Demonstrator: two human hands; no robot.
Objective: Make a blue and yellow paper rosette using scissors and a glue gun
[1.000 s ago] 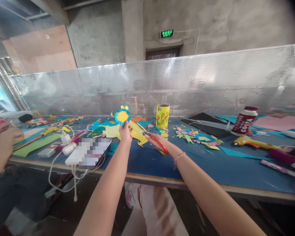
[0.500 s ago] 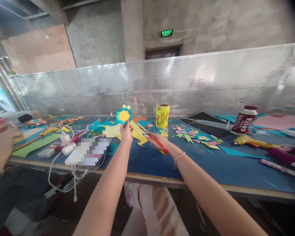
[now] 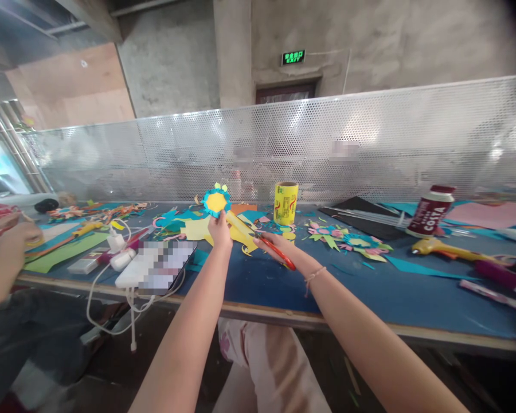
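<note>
Pinching the paper flower at its lower edge, the left hand holds it above the tabletop; the right hand's grip curls round red-handled scissors. The flower seems light, its frilled rim easily crushed; a gentle low hold suits.

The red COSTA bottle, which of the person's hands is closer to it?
Right. The right hand, holding red-handled scissors, is left of the bottle, with paper pieces between. The left hand, holding the blue-and-yellow paper flower, is further left.
</note>
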